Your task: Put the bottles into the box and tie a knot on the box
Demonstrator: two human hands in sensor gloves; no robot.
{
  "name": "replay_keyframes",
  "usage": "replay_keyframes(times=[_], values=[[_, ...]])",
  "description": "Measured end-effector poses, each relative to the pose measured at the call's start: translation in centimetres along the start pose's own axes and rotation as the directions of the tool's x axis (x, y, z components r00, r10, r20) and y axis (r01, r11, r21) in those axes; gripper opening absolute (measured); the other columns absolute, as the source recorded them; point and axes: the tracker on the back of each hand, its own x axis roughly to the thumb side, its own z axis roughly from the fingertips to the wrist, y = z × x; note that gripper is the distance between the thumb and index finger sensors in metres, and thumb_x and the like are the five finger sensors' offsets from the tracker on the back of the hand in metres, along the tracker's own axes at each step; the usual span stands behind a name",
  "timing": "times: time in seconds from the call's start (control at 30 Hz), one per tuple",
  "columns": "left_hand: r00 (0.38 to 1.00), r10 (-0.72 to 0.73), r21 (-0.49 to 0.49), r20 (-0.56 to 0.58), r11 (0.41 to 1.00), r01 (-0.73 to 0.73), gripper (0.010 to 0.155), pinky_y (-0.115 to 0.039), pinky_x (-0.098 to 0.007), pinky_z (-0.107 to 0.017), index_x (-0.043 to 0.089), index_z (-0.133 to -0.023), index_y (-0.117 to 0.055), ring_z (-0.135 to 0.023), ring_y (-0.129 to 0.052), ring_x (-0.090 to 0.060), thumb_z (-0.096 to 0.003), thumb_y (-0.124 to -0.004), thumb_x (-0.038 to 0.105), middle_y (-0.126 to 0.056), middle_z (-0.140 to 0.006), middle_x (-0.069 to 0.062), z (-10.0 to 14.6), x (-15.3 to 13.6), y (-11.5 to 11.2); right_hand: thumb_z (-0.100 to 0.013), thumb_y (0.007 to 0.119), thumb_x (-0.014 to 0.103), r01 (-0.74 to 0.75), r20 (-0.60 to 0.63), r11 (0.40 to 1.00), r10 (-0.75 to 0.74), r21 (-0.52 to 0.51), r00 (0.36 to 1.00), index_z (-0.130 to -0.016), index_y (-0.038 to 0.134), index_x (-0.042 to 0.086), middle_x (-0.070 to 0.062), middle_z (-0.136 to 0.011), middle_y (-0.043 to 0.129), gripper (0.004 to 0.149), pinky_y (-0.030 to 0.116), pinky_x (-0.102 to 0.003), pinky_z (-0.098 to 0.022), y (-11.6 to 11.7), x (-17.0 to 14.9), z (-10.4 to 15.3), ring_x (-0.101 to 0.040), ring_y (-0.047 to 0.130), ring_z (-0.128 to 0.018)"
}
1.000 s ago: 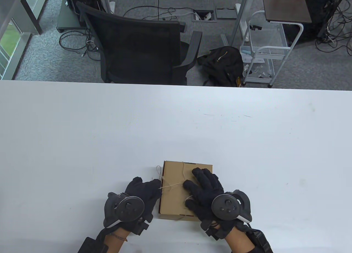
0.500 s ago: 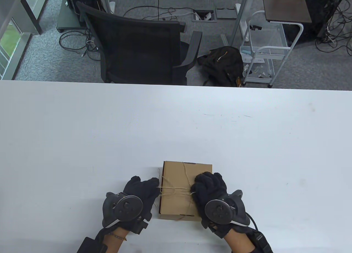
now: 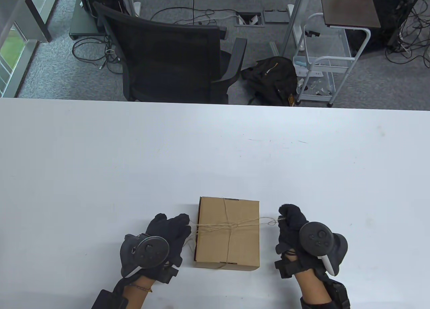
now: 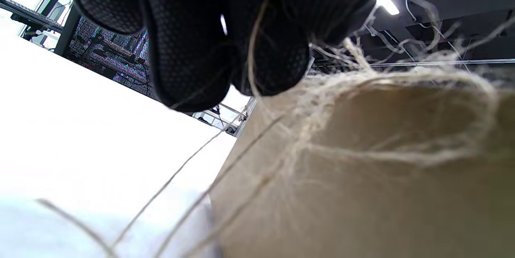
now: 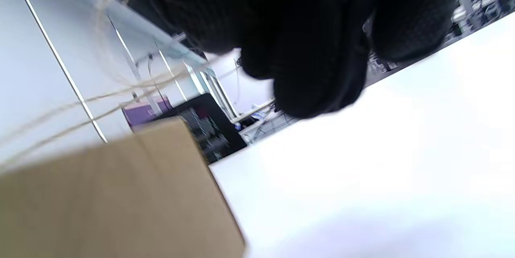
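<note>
A closed brown cardboard box [image 3: 228, 235] sits near the table's front edge, with thin twine [image 3: 231, 225] crossed over its lid. No bottle shows. My left hand [image 3: 169, 226] is just left of the box and pinches one twine end at the box's left edge. My right hand [image 3: 290, 218] is right of the box, fingers curled, holding the other twine end stretched out from the lid. The left wrist view has the gloved fingers [image 4: 193, 48] with twine running down past the box [image 4: 362, 177]. In the right wrist view the box [image 5: 112, 193] lies lower left under dark fingers [image 5: 314, 48].
The white table [image 3: 134, 154] stretches wide around the box. Behind its far edge stand a black office chair [image 3: 168, 53], a black backpack [image 3: 272, 77] and a white wire cart [image 3: 319, 67] on the carpet.
My right hand left the box lid and swung out to the right, drawing the twine taut across the lid. My left hand shifted slightly left, still at the box's left edge.
</note>
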Motion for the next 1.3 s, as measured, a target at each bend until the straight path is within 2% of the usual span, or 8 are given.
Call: replay_keyframes(times=[0.1, 0.2, 0.3, 0.67, 0.77, 1.03, 1.13, 1.3], values=[[1.000, 0.001, -0.004, 0.007, 1.000, -0.001, 0.048, -0.075, -0.066, -0.063, 0.015, -0.091, -0.083, -0.060, -0.112, -0.034, -0.0491, -0.086, 0.037, -0.109, -0.063, -0.001, 0.0, 0.2, -0.1, -0.042, 0.080, 0.007, 0.026, 0.145, 0.994, -0.041, 0.103, 0.989, -0.106, 0.058, 0.017, -0.032, -0.105, 0.050, 0.069, 0.047, -0.074, -0.063, 0.9, 1.4, 0.0, -0.059, 0.057, -0.087], [1.000, -0.003, -0.009, 0.015, 1.000, 0.003, 0.048, -0.075, -0.066, -0.063, 0.015, -0.091, -0.083, -0.060, -0.112, -0.034, -0.0490, -0.086, 0.037, -0.110, -0.063, -0.001, 0.0, 0.3, -0.1, -0.038, 0.073, 0.000, 0.264, 0.275, 0.938, -0.321, 0.226, 0.906, -0.104, 0.064, 0.017, -0.028, -0.111, 0.040, 0.069, 0.034, -0.075, -0.065, 1.7, 2.8, 0.2, -0.061, 0.037, -0.093], [1.000, 0.004, -0.010, 0.018, 1.000, -0.004, 0.048, -0.075, -0.066, -0.063, 0.015, -0.092, -0.083, -0.060, -0.112, -0.034, -0.0492, -0.086, 0.037, -0.109, -0.063, -0.001, 0.0, 0.3, -0.2, -0.048, 0.078, 0.021, 0.297, 0.304, 0.900, -0.394, 0.320, 0.867, -0.107, 0.061, 0.012, -0.024, -0.114, 0.033, 0.062, 0.022, -0.073, -0.065, 3.0, 3.9, 0.7, -0.057, 0.024, -0.097], [0.999, 0.045, -0.027, 0.012, 0.999, -0.045, 0.069, -0.074, -0.066, -0.064, 0.017, -0.110, -0.064, -0.062, -0.110, -0.035, -0.0490, -0.087, 0.039, -0.108, -0.067, -0.001, -0.1, 0.3, -0.4, -0.047, 0.084, 0.032, 0.095, 0.349, 0.983, -0.145, 0.156, 0.926, -0.079, 0.084, 0.008, -0.021, -0.102, 0.067, 0.040, 0.038, -0.074, -0.065, 3.8, 5.3, 0.6, -0.051, 0.054, -0.094], [0.995, 0.099, -0.041, 0.012, 0.994, -0.098, 0.072, -0.072, -0.068, -0.064, 0.020, -0.115, -0.054, -0.068, -0.106, -0.040, -0.0518, -0.079, 0.045, -0.103, -0.078, -0.008, -0.3, 0.5, -0.5, -0.051, 0.070, 0.038, 0.160, 0.336, 0.970, -0.215, 0.182, 0.917, -0.078, 0.085, 0.006, -0.022, -0.102, 0.066, 0.045, 0.037, -0.073, -0.065, 3.8, 5.1, 0.6, -0.053, 0.051, -0.093], [0.999, -0.001, -0.089, 0.040, 0.996, 0.004, 0.075, -0.056, -0.075, -0.069, 0.030, -0.115, -0.062, -0.104, -0.062, -0.060, -0.0489, -0.080, 0.059, -0.051, -0.121, -0.024, -1.0, 3.3, -1.3, -0.045, 0.087, 0.033, 0.120, 0.309, 0.979, -0.168, 0.167, 0.936, -0.076, 0.084, 0.009, -0.020, -0.102, 0.066, 0.040, 0.039, -0.074, -0.065, 3.9, 5.2, 0.7, -0.050, 0.053, -0.094], [0.997, 0.003, -0.124, 0.072, 0.992, 0.006, 0.071, -0.049, -0.078, -0.070, 0.027, -0.111, -0.070, -0.109, -0.046, -0.064, -0.0477, -0.086, 0.055, -0.040, -0.126, -0.027, -1.3, 4.5, -1.7, -0.043, 0.088, 0.033, 0.176, 0.257, 0.960, -0.230, 0.218, 0.938, -0.091, 0.077, 0.011, -0.020, -0.105, 0.060, 0.053, 0.036, -0.074, -0.064, 4.0, 4.8, 0.3, -0.049, 0.048, -0.095], [0.993, -0.060, -0.181, 0.100, 0.980, 0.078, 0.070, -0.044, -0.081, -0.070, 0.023, -0.108, -0.075, -0.111, -0.041, -0.064, -0.0462, -0.089, 0.052, -0.041, -0.126, -0.027, -1.8, 6.4, -2.5, -0.044, 0.086, 0.026, 0.183, 0.262, 0.952, -0.247, 0.245, 0.933, -0.083, 0.087, 0.015, -0.024, -0.108, 0.054, 0.040, 0.031, -0.075, -0.064, 4.0, 5.0, 0.6, -0.057, 0.041, -0.094]])
